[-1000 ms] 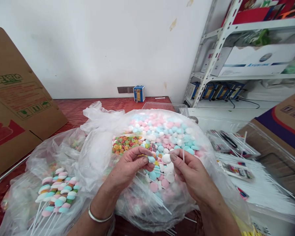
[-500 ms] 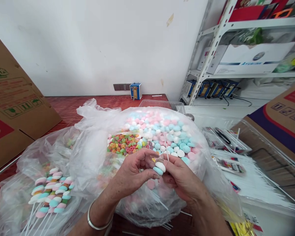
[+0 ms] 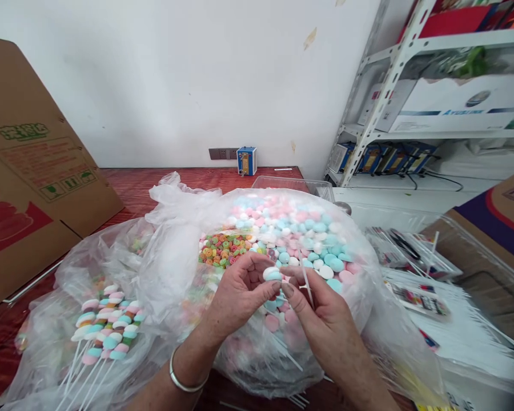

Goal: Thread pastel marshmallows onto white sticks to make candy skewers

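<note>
My left hand (image 3: 244, 285) pinches a white and pale blue marshmallow stack (image 3: 272, 274) between thumb and fingers. Beside it, my right hand (image 3: 321, 311) is closed around a thin white stick (image 3: 306, 278), which points up and slightly left; its thumb and fingertips come close to the stack. Whether they touch it, I cannot tell. Below both hands lies a big clear plastic bag of pink, white and blue marshmallows (image 3: 325, 272). Colourful ring-shaped gummies (image 3: 223, 250) lie in plastic to the left of these.
Finished-looking marshmallow skewers (image 3: 111, 328) rest on plastic at left. A cardboard box (image 3: 38, 154) stands behind them. On the right are a pile of white sticks (image 3: 466, 319), another carton (image 3: 505, 222) and a metal shelf (image 3: 389, 85). A small blue device (image 3: 247, 161) stands by the wall.
The view has shifted left, so things appear further right. My right hand has drawn slightly away from the marshmallows, and the white stick now shows more fully. The marshmallows stay in my left hand.
</note>
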`<control>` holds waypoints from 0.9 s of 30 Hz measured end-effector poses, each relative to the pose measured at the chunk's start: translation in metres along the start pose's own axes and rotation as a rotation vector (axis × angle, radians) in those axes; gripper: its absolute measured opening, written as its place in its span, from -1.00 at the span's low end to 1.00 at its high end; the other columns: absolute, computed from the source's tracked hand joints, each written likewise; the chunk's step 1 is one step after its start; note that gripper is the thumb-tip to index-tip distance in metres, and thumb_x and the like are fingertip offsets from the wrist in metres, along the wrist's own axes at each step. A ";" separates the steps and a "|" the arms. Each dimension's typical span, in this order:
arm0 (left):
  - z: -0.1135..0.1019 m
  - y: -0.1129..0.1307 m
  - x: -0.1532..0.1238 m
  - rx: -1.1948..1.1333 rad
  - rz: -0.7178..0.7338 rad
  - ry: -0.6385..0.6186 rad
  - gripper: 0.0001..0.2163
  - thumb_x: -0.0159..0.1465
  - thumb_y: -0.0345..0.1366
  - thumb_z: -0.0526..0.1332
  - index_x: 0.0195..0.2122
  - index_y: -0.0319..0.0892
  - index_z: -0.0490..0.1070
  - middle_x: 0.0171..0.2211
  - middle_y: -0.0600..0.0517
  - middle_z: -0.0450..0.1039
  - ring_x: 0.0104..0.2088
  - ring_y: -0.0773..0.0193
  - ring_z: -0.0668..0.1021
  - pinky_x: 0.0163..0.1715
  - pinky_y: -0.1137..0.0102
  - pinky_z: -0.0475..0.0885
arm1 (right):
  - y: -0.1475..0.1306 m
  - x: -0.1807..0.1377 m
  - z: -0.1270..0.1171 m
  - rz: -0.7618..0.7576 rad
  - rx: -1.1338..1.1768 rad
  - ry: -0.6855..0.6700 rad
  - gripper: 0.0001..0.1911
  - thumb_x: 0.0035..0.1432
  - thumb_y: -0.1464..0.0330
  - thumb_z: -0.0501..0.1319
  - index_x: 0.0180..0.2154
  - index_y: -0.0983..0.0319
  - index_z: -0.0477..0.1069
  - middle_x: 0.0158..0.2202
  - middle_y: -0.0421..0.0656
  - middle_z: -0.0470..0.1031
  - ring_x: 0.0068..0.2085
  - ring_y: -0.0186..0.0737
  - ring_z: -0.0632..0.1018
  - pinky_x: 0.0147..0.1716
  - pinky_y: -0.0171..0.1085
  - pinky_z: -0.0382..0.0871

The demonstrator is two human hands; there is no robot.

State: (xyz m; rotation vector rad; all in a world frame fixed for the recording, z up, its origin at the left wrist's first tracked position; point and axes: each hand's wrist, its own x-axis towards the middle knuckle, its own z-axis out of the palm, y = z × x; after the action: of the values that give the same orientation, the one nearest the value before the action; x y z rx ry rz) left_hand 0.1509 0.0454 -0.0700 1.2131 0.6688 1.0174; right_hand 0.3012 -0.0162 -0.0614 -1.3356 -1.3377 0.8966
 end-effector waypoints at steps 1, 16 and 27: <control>0.000 0.001 0.001 -0.009 -0.017 -0.012 -0.77 0.15 -0.32 0.41 -0.22 -0.20 0.42 -0.41 0.09 0.52 -0.45 0.41 0.53 -0.42 0.51 0.47 | 0.002 -0.002 0.001 0.005 0.005 -0.017 -0.77 0.32 0.15 0.14 -0.11 0.13 0.39 -0.26 -0.23 0.48 -0.29 -0.27 0.49 -0.28 -0.31 0.35; -0.006 0.000 0.002 0.014 -0.047 0.209 -0.71 0.09 -0.26 0.44 -0.20 -0.22 0.48 -0.38 0.03 0.61 -0.39 0.32 0.63 -0.33 0.45 0.55 | 0.001 -0.026 0.006 0.036 -0.214 -0.031 -0.59 0.37 0.06 -0.03 -0.06 0.14 0.45 -0.15 -0.10 0.56 -0.15 -0.15 0.54 -0.14 -0.28 0.38; 0.000 0.002 0.002 0.049 0.033 0.222 -0.75 0.09 -0.35 0.41 -0.21 -0.21 0.45 -0.23 -0.03 0.64 -0.23 0.23 0.67 -0.24 0.44 0.57 | -0.008 -0.042 0.011 0.476 0.146 -0.268 -0.41 0.29 -0.09 -0.03 -0.06 0.22 0.46 -0.66 -0.37 0.12 -0.67 -0.40 0.14 -0.66 -0.39 0.18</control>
State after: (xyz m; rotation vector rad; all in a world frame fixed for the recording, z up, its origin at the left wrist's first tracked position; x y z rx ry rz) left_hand 0.1508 0.0473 -0.0679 1.1666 0.8526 1.1798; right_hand 0.2846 -0.0565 -0.0625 -1.4830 -1.1369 1.5117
